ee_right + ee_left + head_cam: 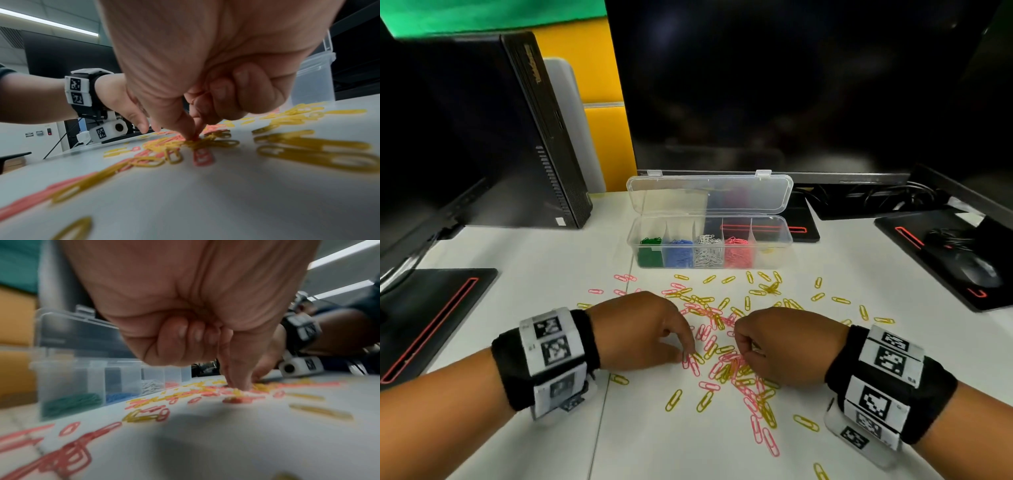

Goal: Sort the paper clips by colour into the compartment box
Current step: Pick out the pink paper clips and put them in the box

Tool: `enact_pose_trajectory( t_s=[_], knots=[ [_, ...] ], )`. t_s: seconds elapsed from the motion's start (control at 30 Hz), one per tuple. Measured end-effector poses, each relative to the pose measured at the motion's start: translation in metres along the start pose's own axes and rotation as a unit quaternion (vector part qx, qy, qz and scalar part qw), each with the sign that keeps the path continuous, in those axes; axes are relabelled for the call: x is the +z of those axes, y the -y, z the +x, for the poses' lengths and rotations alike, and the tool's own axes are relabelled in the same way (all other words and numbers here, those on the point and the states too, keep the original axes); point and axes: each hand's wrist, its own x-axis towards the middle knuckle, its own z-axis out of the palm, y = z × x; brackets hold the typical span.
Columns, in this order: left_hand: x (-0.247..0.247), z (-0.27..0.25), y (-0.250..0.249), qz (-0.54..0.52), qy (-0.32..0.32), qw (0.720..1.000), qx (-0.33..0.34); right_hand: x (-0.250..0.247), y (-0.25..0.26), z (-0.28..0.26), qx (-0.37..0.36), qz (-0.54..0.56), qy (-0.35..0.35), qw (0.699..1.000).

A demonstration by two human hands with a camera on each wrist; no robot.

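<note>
Pink and yellow paper clips (726, 359) lie scattered on the white table (551, 274), thickest between my hands. The clear compartment box (774, 240) stands open behind them. It holds green, blue, white and pink clips in separate cells, and a few yellow ones in the right-hand cell. My left hand (685, 354) has thumb and index finger down on the table, pinching a pink clip (693, 366); its other fingers are curled into the palm (185, 332). My right hand (742, 356) pinches a pink clip in the heap with thumb and index (192, 138).
A dark monitor (791, 85) stands behind the box and a black computer tower (544, 130) at the back left. Black monitor bases lie at the left (438, 315) and right (935, 246), with a mouse (979, 270) on the right one.
</note>
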Motion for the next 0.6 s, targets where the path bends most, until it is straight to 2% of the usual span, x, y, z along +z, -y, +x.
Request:
enact_pose_trajectory(
  t_s=[0.1, 0.27, 0.37, 0.4, 0.47, 0.53, 0.6],
  knots=[
    [0.012, 0.001, -0.003, 0.113, -0.018, 0.992, 0.056, -0.001, 0.001, -0.001, 0.001, 0.001, 0.003, 1.0],
    [0.02, -0.004, -0.001, 0.172, -0.066, 0.969, 0.166, -0.005, 0.003, -0.001, 0.009, 0.011, -0.017, 1.0],
    [0.024, -0.003, 0.002, 0.227, -0.064, 0.953, 0.188, -0.006, 0.004, -0.001, 0.018, 0.012, -0.031, 0.999],
    [0.026, -0.001, 0.003, 0.22, -0.059, 0.957, 0.18, -0.007, 0.004, -0.001, 0.021, 0.015, -0.034, 0.999],
    [0.024, 0.002, 0.004, 0.147, -0.039, 0.981, 0.123, -0.008, 0.005, -0.001, 0.022, 0.018, -0.042, 0.999],
    [0.016, 0.008, 0.007, 0.037, -0.018, 0.998, 0.042, -0.008, 0.006, -0.002, 0.023, 0.021, -0.051, 0.998],
    [0.005, 0.015, 0.011, -0.115, -0.015, 0.993, -0.023, -0.009, 0.007, -0.003, 0.028, 0.034, -0.066, 0.997]
  ],
)
